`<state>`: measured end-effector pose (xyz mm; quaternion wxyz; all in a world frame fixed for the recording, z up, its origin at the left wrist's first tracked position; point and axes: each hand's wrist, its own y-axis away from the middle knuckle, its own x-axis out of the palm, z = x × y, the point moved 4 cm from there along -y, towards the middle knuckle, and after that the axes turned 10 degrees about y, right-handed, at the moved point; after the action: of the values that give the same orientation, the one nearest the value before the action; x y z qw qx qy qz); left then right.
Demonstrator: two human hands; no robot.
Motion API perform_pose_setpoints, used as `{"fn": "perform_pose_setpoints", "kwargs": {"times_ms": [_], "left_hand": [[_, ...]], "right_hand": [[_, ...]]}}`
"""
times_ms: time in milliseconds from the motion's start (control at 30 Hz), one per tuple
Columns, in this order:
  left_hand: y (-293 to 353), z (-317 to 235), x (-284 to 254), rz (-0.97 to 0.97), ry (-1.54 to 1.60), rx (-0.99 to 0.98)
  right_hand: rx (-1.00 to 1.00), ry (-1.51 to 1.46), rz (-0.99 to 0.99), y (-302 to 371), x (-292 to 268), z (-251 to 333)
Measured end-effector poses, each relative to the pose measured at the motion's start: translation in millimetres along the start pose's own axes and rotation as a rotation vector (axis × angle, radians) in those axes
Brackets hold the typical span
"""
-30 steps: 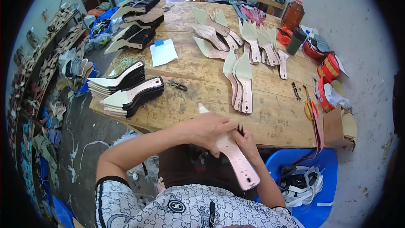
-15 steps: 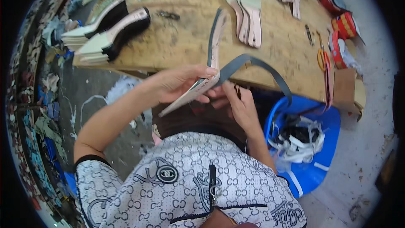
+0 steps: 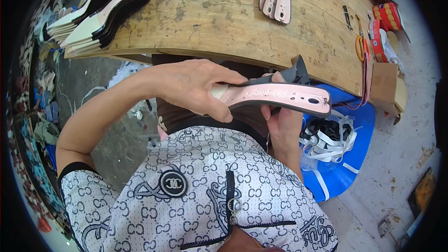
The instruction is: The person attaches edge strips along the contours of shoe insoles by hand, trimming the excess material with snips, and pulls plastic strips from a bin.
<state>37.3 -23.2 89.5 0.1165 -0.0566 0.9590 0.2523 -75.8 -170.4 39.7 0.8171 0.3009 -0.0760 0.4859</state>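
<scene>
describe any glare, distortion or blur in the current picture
Head view: the front edge of the brown wooden table bows under fisheye distortion, and the picture's corners fall to black; head view: the curved, pink-topped, black-edged sole piece carries pale glare, yet its punched holes look fairly sharp; head view: multicoloured clutter along the left rim looks squeezed, its detail hard to make out.

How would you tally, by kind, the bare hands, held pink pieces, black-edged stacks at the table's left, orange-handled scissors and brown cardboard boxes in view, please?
Bare hands: 2 (left hand, right hand)
Held pink piece: 1
Black-edged stacks: 2 (near stack, far stack)
Orange-handled scissors: 1
Brown cardboard box: 1
Total: 7
</scene>
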Motion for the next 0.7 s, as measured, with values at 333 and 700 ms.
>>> {"fn": "perform_pose_setpoints", "kwargs": {"times_ms": [333, 700], "left_hand": [[-26.8, 26.6, 8.3, -0.022, 0.147, 0.02], [-32.8, 21.8, 30.4, -0.282, 0.773, 0.167]], "right_hand": [[-0.194, -0.17, -0.013, 8.6, -20.0, 15.8], [0.075, -0.227, 0.069, -52.5, 14.6, 22.6]]}}
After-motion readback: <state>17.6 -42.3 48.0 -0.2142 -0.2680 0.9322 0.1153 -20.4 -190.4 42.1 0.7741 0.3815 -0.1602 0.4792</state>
